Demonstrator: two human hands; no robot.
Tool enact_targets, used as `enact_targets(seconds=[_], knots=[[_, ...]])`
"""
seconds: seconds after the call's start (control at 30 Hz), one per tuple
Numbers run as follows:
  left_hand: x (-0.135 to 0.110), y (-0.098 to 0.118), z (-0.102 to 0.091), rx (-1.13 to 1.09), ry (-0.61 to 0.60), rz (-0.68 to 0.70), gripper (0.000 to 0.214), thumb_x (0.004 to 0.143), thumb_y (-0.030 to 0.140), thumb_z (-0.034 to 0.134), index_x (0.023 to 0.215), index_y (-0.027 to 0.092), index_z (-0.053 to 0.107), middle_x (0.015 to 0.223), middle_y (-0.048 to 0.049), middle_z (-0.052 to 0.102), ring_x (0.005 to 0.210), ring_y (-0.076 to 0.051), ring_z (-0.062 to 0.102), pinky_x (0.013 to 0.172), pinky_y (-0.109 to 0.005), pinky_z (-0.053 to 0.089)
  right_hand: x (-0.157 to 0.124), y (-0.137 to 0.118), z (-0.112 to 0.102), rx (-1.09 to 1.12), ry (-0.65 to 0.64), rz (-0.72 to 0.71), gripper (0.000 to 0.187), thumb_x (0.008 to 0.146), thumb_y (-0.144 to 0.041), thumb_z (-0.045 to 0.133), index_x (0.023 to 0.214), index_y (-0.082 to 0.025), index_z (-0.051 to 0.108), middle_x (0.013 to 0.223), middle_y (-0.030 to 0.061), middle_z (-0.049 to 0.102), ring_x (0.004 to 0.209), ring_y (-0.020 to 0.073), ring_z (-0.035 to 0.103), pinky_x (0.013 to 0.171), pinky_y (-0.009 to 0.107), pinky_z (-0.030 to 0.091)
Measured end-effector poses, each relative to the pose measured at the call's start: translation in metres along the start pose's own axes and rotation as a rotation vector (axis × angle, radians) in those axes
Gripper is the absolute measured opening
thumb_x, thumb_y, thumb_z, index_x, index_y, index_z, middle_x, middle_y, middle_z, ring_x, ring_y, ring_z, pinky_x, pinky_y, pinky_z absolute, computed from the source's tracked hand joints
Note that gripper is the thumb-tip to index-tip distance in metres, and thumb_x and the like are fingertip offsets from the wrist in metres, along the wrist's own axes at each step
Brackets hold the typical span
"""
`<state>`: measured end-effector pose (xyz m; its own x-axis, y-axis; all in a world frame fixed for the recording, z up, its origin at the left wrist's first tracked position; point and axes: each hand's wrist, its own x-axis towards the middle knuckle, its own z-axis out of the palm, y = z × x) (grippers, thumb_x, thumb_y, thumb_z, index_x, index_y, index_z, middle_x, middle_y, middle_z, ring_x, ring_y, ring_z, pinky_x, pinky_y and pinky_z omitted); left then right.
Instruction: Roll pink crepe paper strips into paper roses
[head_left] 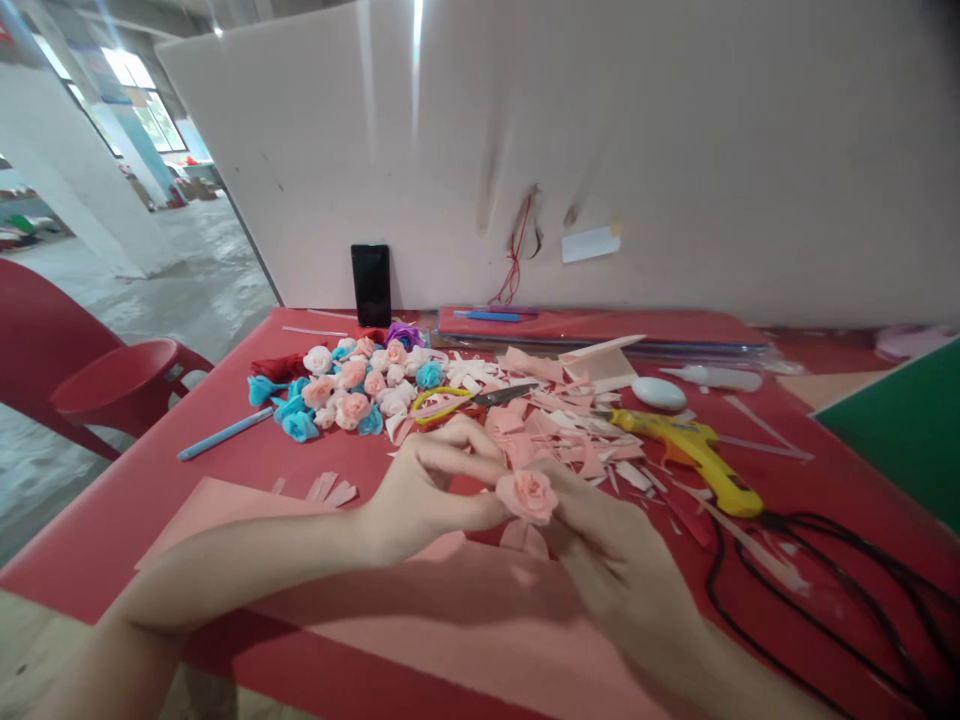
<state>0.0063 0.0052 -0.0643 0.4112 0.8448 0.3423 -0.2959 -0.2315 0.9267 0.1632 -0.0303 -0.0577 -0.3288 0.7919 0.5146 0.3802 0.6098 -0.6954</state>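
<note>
A pink paper rose [531, 496] is held up between my two hands, above the table's near middle. The fingertips of my left hand [435, 480] pinch its left side. From the right, my right hand [607, 545] closes on the flower's edge and underside, its fingertips partly hidden. A loose pink petal piece [525, 540] shows just below the rose. Under both hands lies a large sheet of pink paper [480, 610]. Just beyond my left hand rest scissors with yellow handles [450, 402], among pink and white paper scraps [555, 425].
Finished pink, white, blue and purple paper roses [352, 385] are heaped at left. A yellow glue gun [697, 455] with a black cord [847, 580] lies at right. A phone [372, 285] leans on the white panel [600, 130]. A blue pen-like stick [225, 434] lies far left.
</note>
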Motion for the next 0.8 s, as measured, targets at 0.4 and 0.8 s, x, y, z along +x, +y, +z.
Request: enact_targets(seconds=[0.4, 0.8], knots=[[0.001, -0.015, 0.002, 0.205, 0.14, 0.096, 0.003, 0.065, 0.026, 0.073, 0.065, 0.028, 0.075, 0.058, -0.0006, 0.057, 0.064, -0.014, 0.049, 0.064, -0.031, 0.042, -0.01, 0.014, 0.01, -0.495, 0.202, -0.24, 0.024, 0.087, -0.009, 0.043, 0.072, -0.019, 0.058, 0.065, 0.0041, 0.063, 0.064, 0.0178, 0.063, 0.057, 0.028, 0.05], [0.005, -0.014, 0.001, -0.1, 0.034, -0.139, 0.005, 0.067, 0.022, 0.074, 0.071, 0.025, 0.075, 0.069, 0.0012, 0.054, 0.067, -0.009, 0.051, 0.069, -0.026, 0.045, 0.001, 0.012, 0.001, -0.298, 0.067, -0.12, 0.032, 0.087, -0.012, 0.04, 0.059, -0.02, 0.052, 0.059, 0.002, 0.055, 0.059, 0.0157, 0.057, 0.052, 0.026, 0.046]])
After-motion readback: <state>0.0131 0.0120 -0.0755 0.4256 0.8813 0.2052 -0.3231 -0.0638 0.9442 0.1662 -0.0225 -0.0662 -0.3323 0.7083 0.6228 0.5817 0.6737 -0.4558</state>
